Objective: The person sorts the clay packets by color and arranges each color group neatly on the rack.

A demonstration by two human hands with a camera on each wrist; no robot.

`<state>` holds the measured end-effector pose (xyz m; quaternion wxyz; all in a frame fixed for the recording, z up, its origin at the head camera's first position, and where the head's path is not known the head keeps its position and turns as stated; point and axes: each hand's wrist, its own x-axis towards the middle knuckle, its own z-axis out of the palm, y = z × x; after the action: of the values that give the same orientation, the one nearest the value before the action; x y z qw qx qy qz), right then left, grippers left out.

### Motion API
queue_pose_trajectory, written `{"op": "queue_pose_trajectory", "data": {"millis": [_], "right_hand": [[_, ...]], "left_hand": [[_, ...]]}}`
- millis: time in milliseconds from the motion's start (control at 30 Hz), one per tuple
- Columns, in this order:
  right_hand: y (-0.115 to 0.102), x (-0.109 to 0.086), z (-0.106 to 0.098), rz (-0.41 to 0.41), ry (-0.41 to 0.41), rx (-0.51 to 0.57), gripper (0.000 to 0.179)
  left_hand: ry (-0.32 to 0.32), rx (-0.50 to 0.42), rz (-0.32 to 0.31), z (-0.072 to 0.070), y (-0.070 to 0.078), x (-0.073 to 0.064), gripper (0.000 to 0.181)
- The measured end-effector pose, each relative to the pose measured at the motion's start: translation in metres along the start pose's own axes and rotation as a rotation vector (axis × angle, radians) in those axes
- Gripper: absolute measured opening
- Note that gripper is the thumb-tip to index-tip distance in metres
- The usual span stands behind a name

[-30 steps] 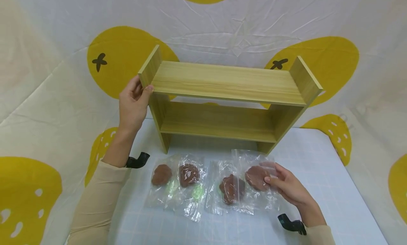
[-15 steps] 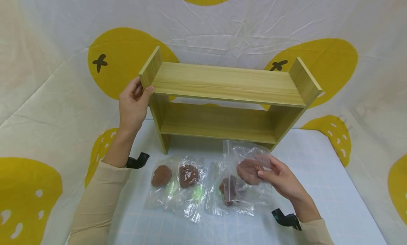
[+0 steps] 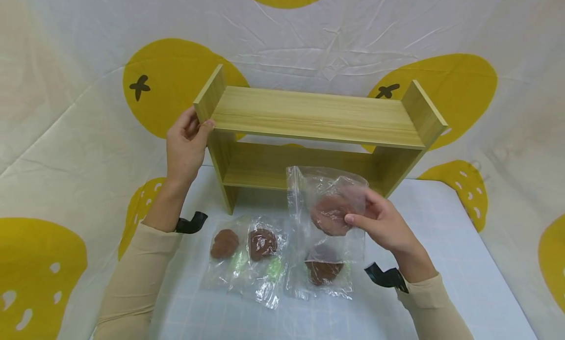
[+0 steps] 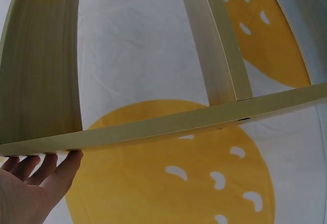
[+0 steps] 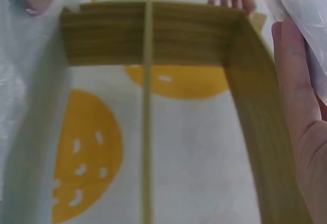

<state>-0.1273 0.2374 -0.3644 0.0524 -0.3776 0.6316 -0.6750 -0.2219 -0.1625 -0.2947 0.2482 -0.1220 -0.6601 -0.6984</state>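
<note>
My left hand [image 3: 186,146] grips the left side panel of a light wooden two-tier shelf [image 3: 311,115], its thumb at the front edge by the upper board. In the left wrist view its fingertips press against the panel's outer face. My right hand [image 3: 389,224] pinches a clear zip bag [image 3: 304,188] holding a flat, brown, lumpy-edged piece [image 3: 326,221], raised in front of the lower board. Under it lies another bag with a brown lobed piece [image 3: 325,274], partly covered by the raised bag.
Two more clear bags with brown pieces, a left one [image 3: 224,244] and a right one [image 3: 262,244], lie on the pale checked table [image 3: 212,320]. Behind the shelf hangs a white cloth [image 3: 304,40] with large yellow shapes.
My right hand has lifted its bag off the table and moved it up and left, toward the shelf. The left hand keeps its hold on the side panel.
</note>
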Motion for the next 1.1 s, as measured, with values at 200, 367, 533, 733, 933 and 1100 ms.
{"op": "queue_pose_trajectory", "data": {"millis": [200,367,533,733,933,1100], "right_hand": [[-0.025,0.039,0.004,-0.037,0.015,-0.008,0.052],[-0.038,0.069,0.006,-0.061,0.048,0.021,0.051],[-0.043,0.087,0.011,-0.018,0.092,0.086,0.05],[-0.05,0.111,0.017,0.073,0.121,0.133,0.048],[-0.056,0.14,0.023,0.096,0.139,0.164,0.048],[-0.06,0.162,0.024,0.114,0.148,0.224,0.047]], "left_hand": [[-0.01,0.02,0.009,-0.001,0.001,-0.001,0.039],[-0.007,0.016,-0.001,-0.001,0.001,-0.001,0.039],[-0.006,0.017,-0.008,0.0,0.0,-0.001,0.04],[-0.01,0.018,0.004,0.0,0.0,-0.001,0.04],[-0.017,0.039,0.004,-0.002,-0.002,0.0,0.04],[-0.021,0.072,-0.001,-0.003,-0.002,-0.001,0.041]]}}
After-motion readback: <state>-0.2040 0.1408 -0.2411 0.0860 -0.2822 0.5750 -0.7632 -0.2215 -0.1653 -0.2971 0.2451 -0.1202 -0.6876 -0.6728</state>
